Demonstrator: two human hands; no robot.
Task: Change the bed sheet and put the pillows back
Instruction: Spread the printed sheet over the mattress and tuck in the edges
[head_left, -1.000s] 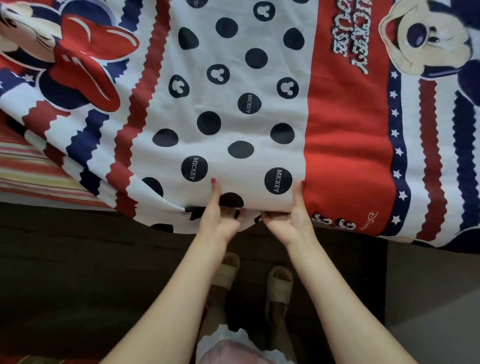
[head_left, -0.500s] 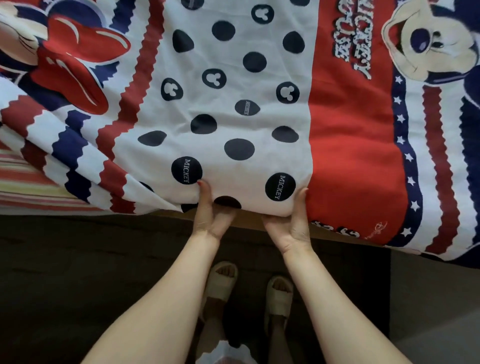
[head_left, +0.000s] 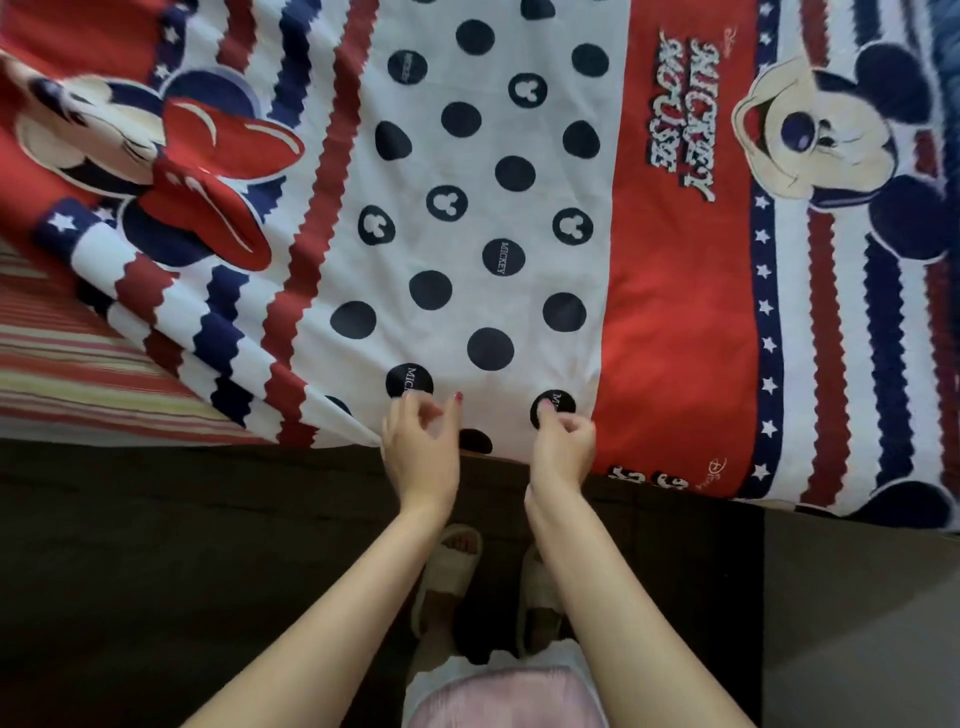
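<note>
The bed sheet (head_left: 519, 218), printed with cartoon mice, dark dots and red, white and blue stripes, lies spread over the bed. Its near edge hangs at the bed's front side. My left hand (head_left: 421, 452) is at that edge with curled fingers and pinches the cloth; folds run from the left toward it. My right hand (head_left: 563, 452) is a little to the right, fingers curled, pinching the cloth at a black dot. No pillow is in view.
A striped mattress surface (head_left: 78, 374) shows uncovered at the left. The dark bed side (head_left: 156, 545) runs below the sheet's edge. My feet in beige slippers (head_left: 447, 566) stand close to it. Grey floor (head_left: 857, 623) lies at the right.
Both hands turned from palms-up under the sheet's edge to backs-up on top of it. The sheet has shifted farther onto the bed and lies flatter.
</note>
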